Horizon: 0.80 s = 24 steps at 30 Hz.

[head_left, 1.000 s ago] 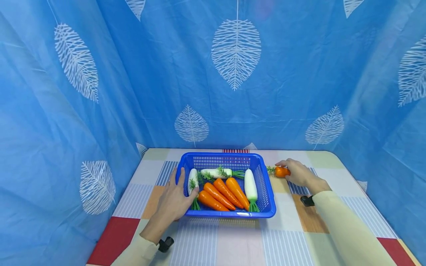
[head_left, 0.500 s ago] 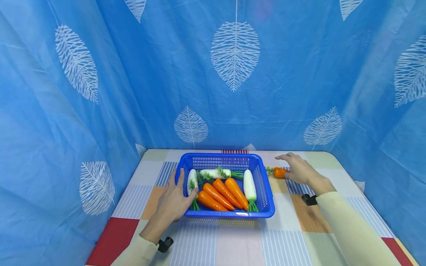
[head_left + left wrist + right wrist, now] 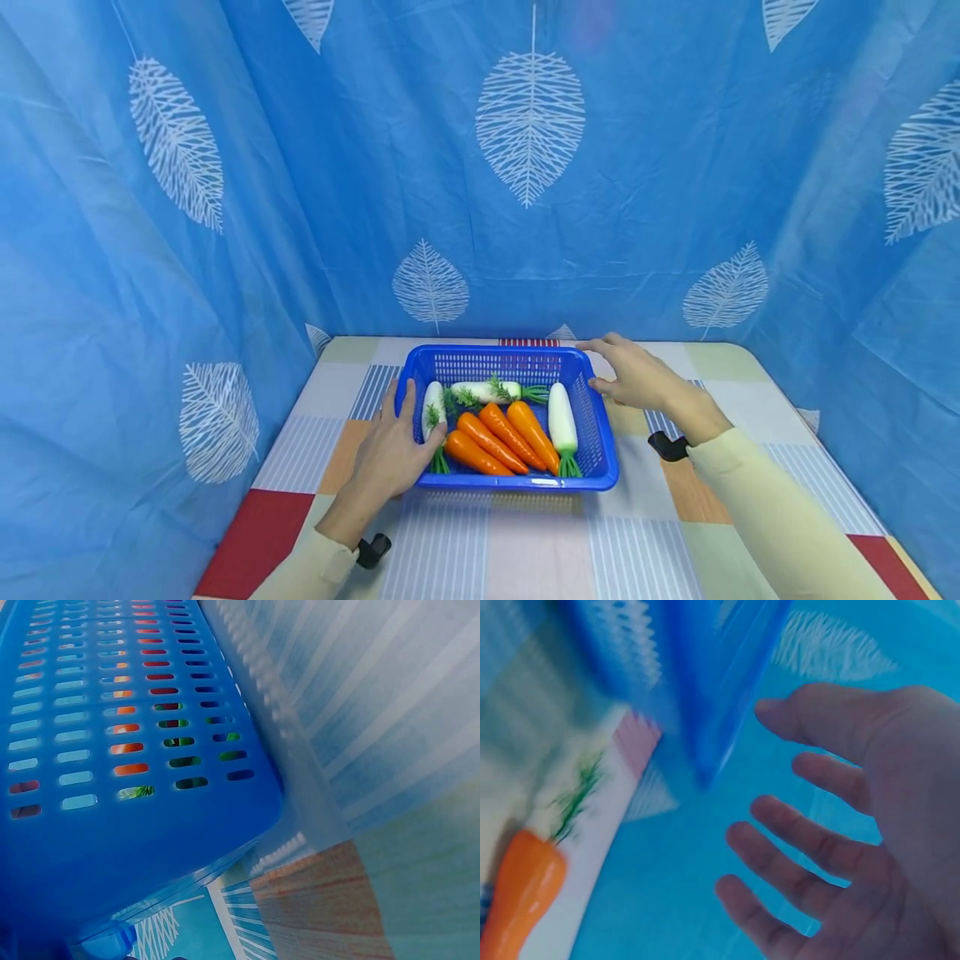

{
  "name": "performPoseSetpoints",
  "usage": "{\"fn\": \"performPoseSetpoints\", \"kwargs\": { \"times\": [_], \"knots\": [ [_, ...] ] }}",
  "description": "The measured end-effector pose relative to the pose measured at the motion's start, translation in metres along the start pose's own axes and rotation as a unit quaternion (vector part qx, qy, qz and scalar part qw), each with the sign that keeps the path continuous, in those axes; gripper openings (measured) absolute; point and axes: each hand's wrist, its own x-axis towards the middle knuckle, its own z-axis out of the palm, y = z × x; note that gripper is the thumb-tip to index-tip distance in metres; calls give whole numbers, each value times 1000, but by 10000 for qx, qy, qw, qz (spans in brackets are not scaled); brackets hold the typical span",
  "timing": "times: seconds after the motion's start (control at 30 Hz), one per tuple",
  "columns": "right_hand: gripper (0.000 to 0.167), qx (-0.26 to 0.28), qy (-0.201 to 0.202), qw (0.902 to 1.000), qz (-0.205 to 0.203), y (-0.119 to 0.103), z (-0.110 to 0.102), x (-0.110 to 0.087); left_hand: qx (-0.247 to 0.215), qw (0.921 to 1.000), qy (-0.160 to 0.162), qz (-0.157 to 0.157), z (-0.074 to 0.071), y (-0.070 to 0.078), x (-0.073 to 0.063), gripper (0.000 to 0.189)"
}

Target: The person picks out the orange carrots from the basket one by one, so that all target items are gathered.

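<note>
I see the left hand (image 3: pixel 397 446) spread at the left side of the basket (image 3: pixel 517 482), right hand (image 3: pixel 637 377) spread just off its right; carrot (image 3: pixel 526 881) lies right of basket. Looks like basket-gripping; next likely needs right hand closing.

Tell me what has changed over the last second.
The right hand let go of the loose carrot, leaving it on the table, and moved left, now open, to the right end of the basket. Whether it touches the basket is unclear. Unchanged: the left hand at the basket's left end, the basket's place, and the carrots and white radishes inside.
</note>
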Motion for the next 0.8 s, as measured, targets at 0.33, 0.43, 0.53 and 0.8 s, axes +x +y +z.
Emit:
{"fn": "performPoseSetpoints", "kwargs": {
  "times": [0.33,0.43,0.53,0.8],
  "knots": [
    [68,-157,-814,9943,-666,-51,14,27,29,10000,-14,-30,0,0,0,102],
    [69,-25,-1114,9914,-687,-61,21,36,50,10000,-27,-38,0,1,1,103],
    [68,70,-1391,9881,-653,-67,29,43,51,10000,-26,-29,0,1,1,103],
    [68,337,-2074,9769,-402,-76,44,56,27,10000,-46,-24,1,-1,1,103]
  ]
}}
